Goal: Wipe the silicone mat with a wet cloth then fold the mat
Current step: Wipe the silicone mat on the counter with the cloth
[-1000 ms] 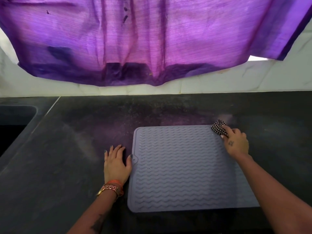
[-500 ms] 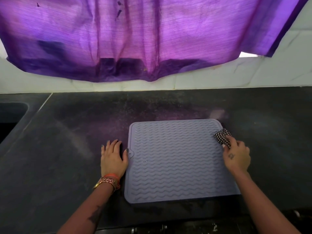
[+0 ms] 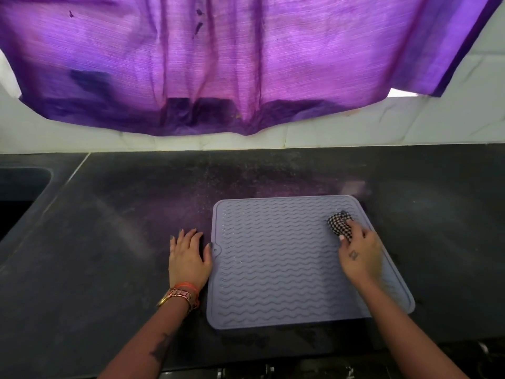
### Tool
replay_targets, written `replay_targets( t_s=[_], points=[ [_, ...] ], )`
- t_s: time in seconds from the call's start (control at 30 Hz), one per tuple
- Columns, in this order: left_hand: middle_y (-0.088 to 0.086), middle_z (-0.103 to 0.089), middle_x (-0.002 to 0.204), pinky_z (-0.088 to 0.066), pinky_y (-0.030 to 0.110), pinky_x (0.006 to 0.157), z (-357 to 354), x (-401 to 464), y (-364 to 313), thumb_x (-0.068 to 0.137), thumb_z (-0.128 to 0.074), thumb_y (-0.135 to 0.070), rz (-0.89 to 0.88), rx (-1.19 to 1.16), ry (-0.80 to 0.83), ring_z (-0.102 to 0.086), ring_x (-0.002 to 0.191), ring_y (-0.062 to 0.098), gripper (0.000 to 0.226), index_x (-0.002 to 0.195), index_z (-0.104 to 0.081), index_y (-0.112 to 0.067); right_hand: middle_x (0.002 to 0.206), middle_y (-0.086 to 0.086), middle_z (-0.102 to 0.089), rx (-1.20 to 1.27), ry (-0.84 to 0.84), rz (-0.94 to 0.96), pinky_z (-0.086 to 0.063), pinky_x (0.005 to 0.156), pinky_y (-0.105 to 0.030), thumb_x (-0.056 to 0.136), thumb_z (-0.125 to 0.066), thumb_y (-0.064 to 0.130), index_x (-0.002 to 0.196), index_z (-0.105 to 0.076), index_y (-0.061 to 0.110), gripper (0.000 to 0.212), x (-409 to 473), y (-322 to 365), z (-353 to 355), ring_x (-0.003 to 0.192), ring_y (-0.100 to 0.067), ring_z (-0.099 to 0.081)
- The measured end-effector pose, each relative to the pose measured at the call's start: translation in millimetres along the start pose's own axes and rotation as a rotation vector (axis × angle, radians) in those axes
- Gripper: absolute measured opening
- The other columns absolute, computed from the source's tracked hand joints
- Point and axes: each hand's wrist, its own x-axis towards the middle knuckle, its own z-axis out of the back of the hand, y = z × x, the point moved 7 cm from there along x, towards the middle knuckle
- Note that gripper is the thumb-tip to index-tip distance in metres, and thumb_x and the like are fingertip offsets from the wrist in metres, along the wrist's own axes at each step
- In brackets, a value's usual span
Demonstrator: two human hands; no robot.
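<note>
The right hand (image 3: 360,255), fingers gripping the checkered cloth (image 3: 340,227), is wiping the unfolded silicone mat (image 3: 278,266) while the left hand (image 3: 188,258) is lying open-fingered beside it, so folding is awaiting.

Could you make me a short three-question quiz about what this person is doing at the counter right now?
1. True or false: the silicone mat is already folded in half.
2. Which hand holds the checked cloth? A) left hand B) right hand C) neither
3. Fill in: the left hand lies flat on the dark countertop, beside the mat's ____ edge.

Key
1. False: it lies flat and open on the countertop.
2. B: the right hand presses the cloth on the mat near its far right corner.
3. Left, with the thumb at the small tab there.
</note>
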Motion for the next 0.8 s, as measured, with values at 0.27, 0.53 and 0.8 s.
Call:
replay_targets(
  t_s=[0.27, 0.53, 0.8],
  points=[
    [0.008, -0.043, 0.143, -0.005, 0.039, 0.119, 0.2, 0.0, 0.2, 0.093, -0.045, -0.032, 0.005, -0.012, 0.0, -0.025, 0.14, 0.026, 0.043, 0.131, -0.05, -0.012, 0.122, -0.019, -0.047, 0.118, 0.026, 0.026, -0.043, 0.086, -0.037, 0.088, -0.055, 0.022, 0.131, -0.049, 0.015, 0.044, -16.2, 42.3, -14.4, 0.109, -0.034, -0.046],
    [0.006, -0.043, 0.144, -0.003, 0.038, 0.119, 1.4, 0.5, 0.6, 0.093, -0.044, -0.033, 0.014, -0.024, -0.006, -0.024, 0.141, 0.025, 0.043, 0.131, -0.049, -0.013, 0.116, -0.016, -0.05, 0.201, 0.082, 0.168, -0.042, 0.087, -0.035, 0.083, -0.059, 0.017, 0.127, -0.053, 0.015, 0.044, -36.1, 95.4, -32.7, 0.104, -0.033, -0.051],
    [0.006, -0.044, 0.142, -0.003, 0.039, 0.119, 1.4, 1.5, 1.3, 0.092, -0.046, -0.032, 0.011, -0.027, -0.013, -0.024, 0.14, 0.025, 0.043, 0.13, -0.05, -0.013, 0.122, -0.011, -0.046, 0.188, 0.16, 0.293, -0.042, 0.09, -0.033, 0.085, -0.057, 0.023, 0.129, -0.048, 0.02, 0.045, -55.2, 136.8, -49.7, 0.108, -0.028, -0.049]
  ],
)
